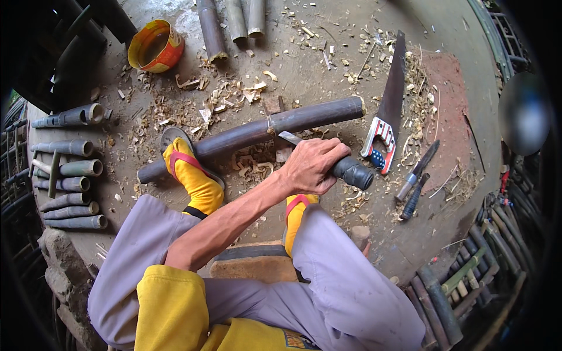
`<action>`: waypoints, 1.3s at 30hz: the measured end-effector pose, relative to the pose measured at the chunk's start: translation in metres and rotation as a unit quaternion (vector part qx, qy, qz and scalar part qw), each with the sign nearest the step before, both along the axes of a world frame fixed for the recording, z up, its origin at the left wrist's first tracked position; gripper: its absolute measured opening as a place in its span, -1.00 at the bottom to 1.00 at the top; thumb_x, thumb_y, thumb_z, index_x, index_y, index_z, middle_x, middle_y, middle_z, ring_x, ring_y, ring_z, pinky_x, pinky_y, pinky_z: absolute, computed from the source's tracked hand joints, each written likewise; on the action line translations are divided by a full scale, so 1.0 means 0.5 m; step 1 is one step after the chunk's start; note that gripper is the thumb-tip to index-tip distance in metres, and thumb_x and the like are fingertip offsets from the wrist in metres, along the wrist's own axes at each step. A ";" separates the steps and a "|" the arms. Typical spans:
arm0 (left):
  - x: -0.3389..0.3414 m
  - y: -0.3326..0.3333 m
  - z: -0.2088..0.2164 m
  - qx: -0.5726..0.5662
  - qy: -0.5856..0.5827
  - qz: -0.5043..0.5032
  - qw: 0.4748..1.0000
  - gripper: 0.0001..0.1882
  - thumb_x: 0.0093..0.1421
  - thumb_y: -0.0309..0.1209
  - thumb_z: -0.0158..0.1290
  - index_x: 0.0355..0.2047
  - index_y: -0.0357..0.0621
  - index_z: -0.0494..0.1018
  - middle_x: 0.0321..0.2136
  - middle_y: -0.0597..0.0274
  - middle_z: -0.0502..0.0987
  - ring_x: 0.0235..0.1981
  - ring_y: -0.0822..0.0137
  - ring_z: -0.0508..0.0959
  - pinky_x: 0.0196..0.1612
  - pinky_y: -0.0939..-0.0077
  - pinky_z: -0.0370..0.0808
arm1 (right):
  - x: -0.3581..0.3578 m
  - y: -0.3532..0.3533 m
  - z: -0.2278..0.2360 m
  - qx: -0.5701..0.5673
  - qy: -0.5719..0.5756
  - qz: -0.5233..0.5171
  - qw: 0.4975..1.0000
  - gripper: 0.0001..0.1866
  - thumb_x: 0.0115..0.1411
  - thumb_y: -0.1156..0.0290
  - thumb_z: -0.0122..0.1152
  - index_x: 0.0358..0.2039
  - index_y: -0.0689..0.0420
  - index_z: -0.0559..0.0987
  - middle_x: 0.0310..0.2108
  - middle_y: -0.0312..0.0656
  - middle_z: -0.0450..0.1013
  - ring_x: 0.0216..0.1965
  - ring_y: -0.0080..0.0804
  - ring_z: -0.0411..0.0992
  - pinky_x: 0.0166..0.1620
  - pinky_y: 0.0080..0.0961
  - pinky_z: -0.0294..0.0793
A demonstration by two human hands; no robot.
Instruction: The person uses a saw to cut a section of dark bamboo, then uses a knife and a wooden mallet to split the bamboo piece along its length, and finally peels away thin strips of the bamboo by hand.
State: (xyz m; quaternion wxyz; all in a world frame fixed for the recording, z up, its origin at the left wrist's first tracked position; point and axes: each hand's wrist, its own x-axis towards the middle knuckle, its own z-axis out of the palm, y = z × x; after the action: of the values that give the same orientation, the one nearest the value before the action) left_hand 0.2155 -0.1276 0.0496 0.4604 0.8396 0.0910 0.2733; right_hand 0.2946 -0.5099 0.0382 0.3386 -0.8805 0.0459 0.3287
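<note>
My left hand [310, 167] is closed on the black wrapped handle of a knife [354, 174]. Beyond my fingers a short stretch of its metal blade meets a dark bamboo pole [234, 136] close to a node. The pole lies slanted, its right part resting across a wooden block [273, 106]. My left foot [196, 178], in a yellow sock and a red-strapped flip-flop, presses on the pole's left part. My right foot [297, 213] stands nearer me, partly under my trouser leg. My right hand does not show.
At right lie a handsaw [386, 111], a second knife [418, 169] and a dark-handled tool [414, 198]. Short bamboo pieces [70, 183] line the left; more [211, 29] lie at the far side near a red-yellow tub [155, 47]. Shavings [228, 96] litter the floor.
</note>
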 end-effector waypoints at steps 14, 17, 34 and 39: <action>-0.033 0.019 -0.050 0.016 -0.058 0.067 0.996 -0.60 -0.44 -0.38 0.20 -0.47 -0.08 0.40 -0.64 0.25 0.41 -0.64 0.19 0.45 -0.56 0.37 0.33 | -0.027 -0.020 0.010 -0.021 0.029 0.005 0.999 -0.04 -0.04 0.26 0.27 0.31 0.07 -0.05 -0.10 0.07 0.36 -0.18 -0.20 0.42 -0.05 -0.33 0.42; -0.031 0.020 -0.054 0.011 -0.059 0.068 0.996 -0.60 -0.45 -0.37 0.20 -0.49 -0.08 0.40 -0.65 0.26 0.40 -0.64 0.19 0.45 -0.57 0.37 0.32 | -0.028 -0.021 0.012 -0.016 0.036 0.006 0.999 -0.03 -0.05 0.27 0.27 0.31 0.07 -0.05 -0.10 0.08 0.35 -0.17 -0.18 0.42 -0.04 -0.32 0.42; 0.026 0.056 -0.044 -0.049 -0.036 0.216 0.975 -0.71 -0.25 -0.41 0.20 -0.48 -0.10 0.36 -0.63 0.13 0.47 -0.58 0.09 0.54 -0.51 0.30 0.45 | 0.132 0.283 0.251 0.395 0.067 0.113 0.909 -0.02 -0.08 0.35 0.26 0.31 0.08 -0.07 -0.06 0.14 0.32 -0.11 -0.09 0.41 0.04 -0.24 0.43; 0.041 0.075 -0.032 -0.104 -0.024 0.237 0.966 -0.69 -0.23 -0.40 0.22 -0.45 -0.14 0.38 -0.62 0.08 0.48 -0.58 0.10 0.55 -0.50 0.31 0.46 | 0.111 0.481 0.284 0.322 -0.298 0.251 0.863 0.05 -0.17 0.28 0.32 0.30 0.14 -0.03 0.13 0.05 0.15 0.10 -0.11 0.25 0.20 -0.27 0.17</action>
State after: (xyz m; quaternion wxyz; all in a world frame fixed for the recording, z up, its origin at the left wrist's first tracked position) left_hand 0.2361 -0.0903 0.0336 0.4696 0.7345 0.3045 0.3837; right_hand 0.3502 -0.2695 0.1802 0.5068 -0.7600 -0.3884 0.1210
